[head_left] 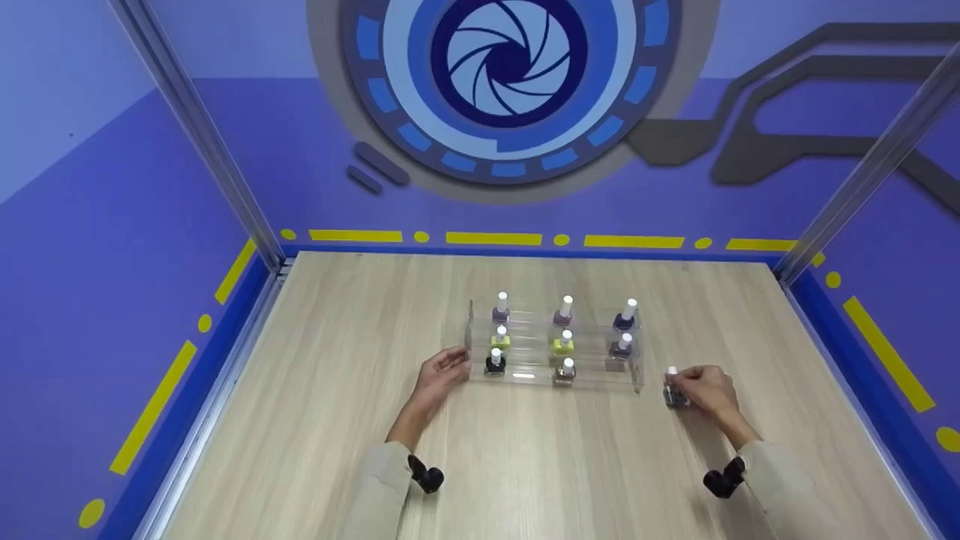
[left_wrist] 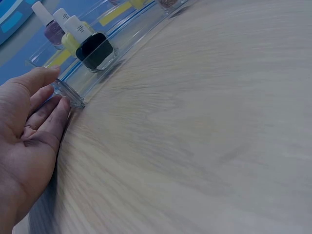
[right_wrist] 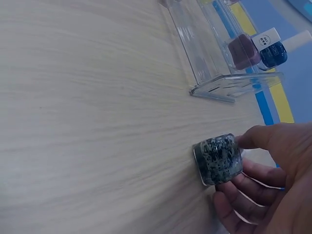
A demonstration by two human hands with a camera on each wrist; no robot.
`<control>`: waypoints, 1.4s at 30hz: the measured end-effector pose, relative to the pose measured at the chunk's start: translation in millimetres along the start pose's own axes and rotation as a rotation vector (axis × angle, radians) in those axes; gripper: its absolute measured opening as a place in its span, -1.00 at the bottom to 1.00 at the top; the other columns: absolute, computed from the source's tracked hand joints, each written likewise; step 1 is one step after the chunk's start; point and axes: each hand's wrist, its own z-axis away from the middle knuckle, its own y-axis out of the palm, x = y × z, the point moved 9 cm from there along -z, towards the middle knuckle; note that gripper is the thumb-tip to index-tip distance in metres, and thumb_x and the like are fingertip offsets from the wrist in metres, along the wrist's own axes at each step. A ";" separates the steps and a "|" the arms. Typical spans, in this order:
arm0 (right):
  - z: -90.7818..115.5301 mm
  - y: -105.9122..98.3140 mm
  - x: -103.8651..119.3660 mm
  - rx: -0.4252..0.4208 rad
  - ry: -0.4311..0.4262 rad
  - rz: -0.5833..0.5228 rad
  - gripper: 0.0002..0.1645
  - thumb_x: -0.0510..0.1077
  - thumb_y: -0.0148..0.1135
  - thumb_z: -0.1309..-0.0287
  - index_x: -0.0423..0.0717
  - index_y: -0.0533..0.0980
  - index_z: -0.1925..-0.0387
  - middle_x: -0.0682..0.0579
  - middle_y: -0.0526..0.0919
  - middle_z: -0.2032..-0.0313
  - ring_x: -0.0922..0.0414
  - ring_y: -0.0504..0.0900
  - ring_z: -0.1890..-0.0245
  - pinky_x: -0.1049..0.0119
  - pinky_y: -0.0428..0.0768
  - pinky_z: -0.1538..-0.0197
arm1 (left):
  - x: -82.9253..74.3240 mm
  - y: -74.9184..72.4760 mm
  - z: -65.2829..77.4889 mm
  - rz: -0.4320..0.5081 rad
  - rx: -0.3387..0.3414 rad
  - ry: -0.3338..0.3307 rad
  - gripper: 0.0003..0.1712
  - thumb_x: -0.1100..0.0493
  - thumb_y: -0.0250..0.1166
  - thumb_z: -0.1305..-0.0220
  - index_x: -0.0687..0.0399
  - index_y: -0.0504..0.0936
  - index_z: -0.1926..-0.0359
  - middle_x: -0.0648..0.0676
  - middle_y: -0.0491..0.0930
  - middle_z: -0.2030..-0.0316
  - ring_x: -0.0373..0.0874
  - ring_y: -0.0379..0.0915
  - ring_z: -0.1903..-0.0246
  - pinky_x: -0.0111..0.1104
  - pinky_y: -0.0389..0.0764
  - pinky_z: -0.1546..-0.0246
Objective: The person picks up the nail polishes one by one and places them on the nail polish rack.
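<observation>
A clear acrylic tiered rack [head_left: 525, 381] stands mid-table, bearing several nail polish bottles with white caps. At its left end is my left hand [head_left: 442, 379], fingers relaxed; in the left wrist view the fingertips [left_wrist: 63, 101] touch the side panel. Nearest that hand stands a black nail polish bottle [left_wrist: 95, 51] on the front tier. Right of the rack, my right hand [head_left: 709, 390] pinches a nail polish bottle with dark speckles [right_wrist: 219, 160] by its cap. The cap is hidden behind the fingers in the right wrist view. I cannot tell whether this bottle touches the table.
On the rack are yellow bottles [head_left: 562, 345], a brownish bottle [head_left: 565, 372] at the front, and purple bottles [head_left: 563, 318] at the back. The front tier's right end holds no bottle. Blue panels [head_left: 285, 165] and metal posts [head_left: 202, 135] enclose the wooden table [head_left: 540, 465].
</observation>
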 end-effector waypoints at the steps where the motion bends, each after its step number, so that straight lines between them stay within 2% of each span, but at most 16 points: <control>1: -0.3 -1.0 -0.7 -0.013 0.001 -0.007 -0.54 0.00 0.38 -0.25 -0.41 0.68 0.18 -0.09 0.78 0.36 0.23 0.54 0.46 0.41 0.49 0.46 | 0.2 0.0 0.0 0.008 -0.001 -0.002 -0.46 0.30 0.27 -0.42 0.35 0.43 -0.36 0.35 0.47 -0.34 0.00 0.51 -0.25 -0.39 0.66 -0.14; 5: -3.0 -3.3 -0.7 -0.049 -0.022 -0.071 -0.56 -0.04 0.36 -0.28 -0.41 0.64 0.09 -0.12 0.77 0.29 0.31 0.57 0.44 0.48 0.53 0.43 | 0.6 0.1 0.3 0.020 0.003 0.000 -0.45 0.29 0.27 -0.42 0.37 0.42 -0.36 0.36 0.45 -0.34 -0.03 0.52 -0.23 -0.39 0.66 -0.14; 12: -3.9 -7.4 6.2 -0.095 -0.090 -0.204 -0.60 -0.18 0.30 -0.34 -0.46 0.57 -0.02 -0.36 0.73 0.08 0.42 0.61 0.36 0.57 0.66 0.33 | -2.0 0.6 0.6 0.029 0.001 0.011 -0.45 0.29 0.30 -0.40 0.36 0.44 -0.34 0.37 0.45 -0.35 -0.02 0.53 -0.23 -0.36 0.66 -0.14; 22: 3.8 -23.6 23.5 -0.219 -0.164 -0.253 -0.68 -0.20 0.40 -0.27 -0.39 0.64 0.06 -0.30 0.78 0.15 0.58 0.57 0.40 0.67 0.58 0.32 | 0.2 0.8 0.6 -0.021 0.004 -0.005 -0.44 0.23 0.30 -0.42 0.32 0.43 -0.36 0.32 0.45 -0.36 -0.01 0.47 -0.30 -0.35 0.63 -0.21; 29: 12.9 -26.9 42.8 -0.221 -0.220 -0.292 -0.71 -0.22 0.44 -0.22 -0.34 0.65 0.09 -0.22 0.78 0.19 0.50 0.62 0.36 0.66 0.60 0.29 | -0.9 -0.1 -0.8 -0.004 0.004 0.021 -0.41 0.25 0.31 -0.40 0.39 0.41 -0.36 0.37 0.45 -0.35 -0.03 0.50 -0.26 -0.36 0.65 -0.17; 36: 20.3 -25.3 66.6 -0.219 -0.294 -0.325 -0.73 -0.27 0.44 -0.20 -0.35 0.66 0.10 -0.29 0.77 0.16 0.52 0.63 0.34 0.70 0.62 0.24 | -0.5 0.3 -1.2 -0.012 0.008 0.009 -0.41 0.23 0.30 -0.42 0.34 0.41 -0.38 0.35 0.42 -0.38 0.07 0.42 -0.36 -0.36 0.62 -0.23; 42: 22.0 -16.0 78.1 -0.189 -0.325 -0.350 -0.69 -0.26 0.47 -0.17 -0.33 0.66 0.07 -0.30 0.78 0.14 0.48 0.66 0.31 0.70 0.62 0.21 | -0.3 0.0 -0.7 -0.012 -0.007 0.015 -0.41 0.24 0.32 -0.39 0.35 0.42 -0.37 0.35 0.45 -0.36 0.07 0.44 -0.34 -0.38 0.63 -0.20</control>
